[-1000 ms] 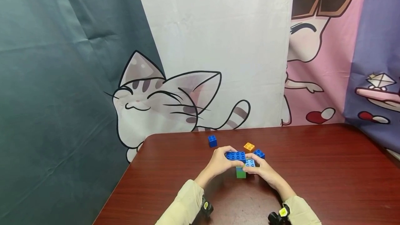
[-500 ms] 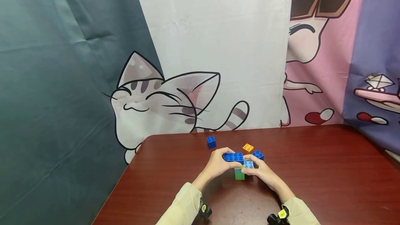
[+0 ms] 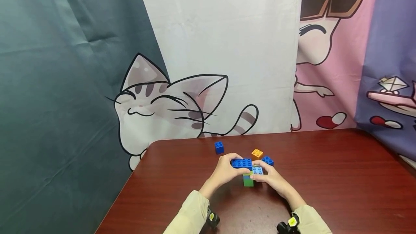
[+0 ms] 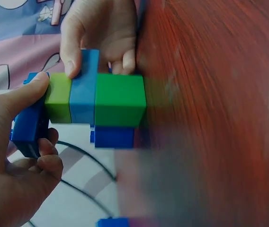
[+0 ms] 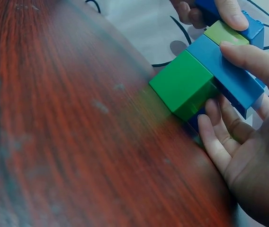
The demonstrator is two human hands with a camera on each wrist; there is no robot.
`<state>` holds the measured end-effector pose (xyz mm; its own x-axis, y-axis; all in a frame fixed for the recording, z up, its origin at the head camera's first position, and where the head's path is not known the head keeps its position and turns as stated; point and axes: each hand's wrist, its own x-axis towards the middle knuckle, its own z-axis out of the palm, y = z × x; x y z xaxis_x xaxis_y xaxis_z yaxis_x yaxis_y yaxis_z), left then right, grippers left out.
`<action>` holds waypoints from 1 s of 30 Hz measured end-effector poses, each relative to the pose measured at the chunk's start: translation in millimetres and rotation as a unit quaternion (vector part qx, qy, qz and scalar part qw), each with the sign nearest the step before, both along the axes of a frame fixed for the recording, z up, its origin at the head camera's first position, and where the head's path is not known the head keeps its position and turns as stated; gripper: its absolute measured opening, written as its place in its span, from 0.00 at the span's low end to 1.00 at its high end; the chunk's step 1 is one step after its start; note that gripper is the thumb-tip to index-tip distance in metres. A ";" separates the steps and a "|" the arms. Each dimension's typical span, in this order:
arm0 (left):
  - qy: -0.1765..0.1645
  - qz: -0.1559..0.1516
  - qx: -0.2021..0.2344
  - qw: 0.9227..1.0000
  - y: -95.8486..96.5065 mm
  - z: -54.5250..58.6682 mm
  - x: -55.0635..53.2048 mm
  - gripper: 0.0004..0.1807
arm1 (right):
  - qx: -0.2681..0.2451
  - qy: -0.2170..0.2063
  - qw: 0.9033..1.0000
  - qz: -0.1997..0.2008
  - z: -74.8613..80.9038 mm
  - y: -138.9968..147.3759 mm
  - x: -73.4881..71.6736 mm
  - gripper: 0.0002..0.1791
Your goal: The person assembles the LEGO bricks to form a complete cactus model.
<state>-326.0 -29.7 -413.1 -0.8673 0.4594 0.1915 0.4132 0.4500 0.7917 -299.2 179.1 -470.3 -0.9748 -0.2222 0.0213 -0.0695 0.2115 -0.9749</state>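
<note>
A small tower of toy building bricks stands upright on the table between both hands. At its foot is a green brick (image 3: 248, 182); above come a light blue brick (image 4: 83, 94), jutting to the right, and a lime green brick (image 4: 58, 99). The long dark blue brick (image 3: 242, 163) sits topmost, extending left. My left hand (image 3: 224, 170) pinches it between thumb and fingers. My right hand (image 3: 276, 180) grips the light blue brick's jutting end, thumb on its near side. Another dark blue brick (image 4: 114, 137) shows past the green one; whether it joins the tower I cannot tell.
On the brown table (image 3: 325, 176), an orange brick (image 3: 257, 154) and a blue brick (image 3: 268, 160) lie just behind the right hand. A second blue brick (image 3: 219, 147) stands farther back on the left. A printed cloth (image 3: 234, 46) hangs behind the table.
Both hands keep the same hold on the tower. In the head view everything shifts slightly to the left together; no brick visibly changes place.
</note>
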 end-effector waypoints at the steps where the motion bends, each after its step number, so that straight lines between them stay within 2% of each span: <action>1: 0.005 -0.001 -0.002 1.000 -0.3 0.4 -0.4 0.19 | 0.003 -0.001 1.000 -0.004 0.3 -0.2 -0.1 0.30; 4: 0.017 -0.002 -0.007 1.000 -0.7 1.0 -1.8 0.19 | 0.002 -0.003 1.000 -0.005 0.5 -0.7 -0.9 0.30; 16: 0.019 -0.001 -0.023 1.000 -3.1 0.0 -4.3 0.21 | 0.000 0.002 1.000 0.006 -0.6 -2.8 -0.2 0.30; 25: 0.034 -0.010 -0.043 0.998 2.7 4.9 -9.0 0.23 | 0.003 -0.009 1.000 0.003 0.5 1.0 -2.5 0.32; 30: 0.024 -0.018 -0.038 0.999 1.9 6.6 -8.7 0.21 | 0.009 -0.021 1.000 0.002 0.6 -0.9 -3.7 0.33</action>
<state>-334.7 -27.8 -406.4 -0.8408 0.5048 0.1954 0.4664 0.4926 0.7347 -302.8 178.3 -469.7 -0.9739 -0.2258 -0.0244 -0.0289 0.2297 -0.9728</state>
